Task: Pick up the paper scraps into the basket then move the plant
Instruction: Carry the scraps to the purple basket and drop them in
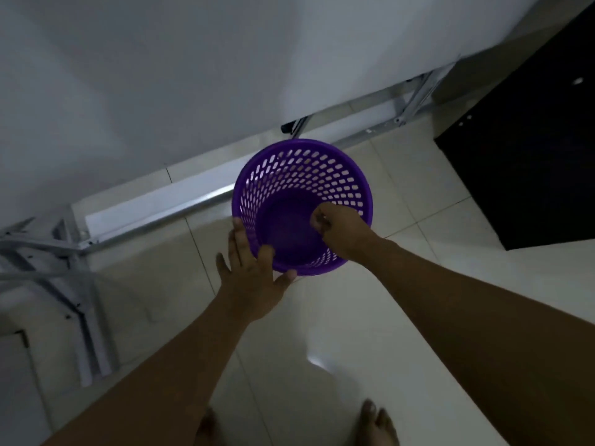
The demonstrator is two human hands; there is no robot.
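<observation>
A purple perforated basket (322, 169) stands upright on the pale tiled floor beside a white table. My left hand (251, 278) lies at its near-left rim with the fingers straight and spread, and the fingertips overlap the rim. My right hand (341, 233) hovers over the basket's near-right side with the fingers curled together. Nothing shows between them. The basket's bottom looks bare. No paper scraps and no plant are in view.
The white tabletop (161, 75) fills the upper left, with its grey metal frame (161, 217) and legs (77, 304) just behind and left of the basket. A black cabinet (531, 156) stands at the right. My bare feet (376, 423) are at the bottom edge.
</observation>
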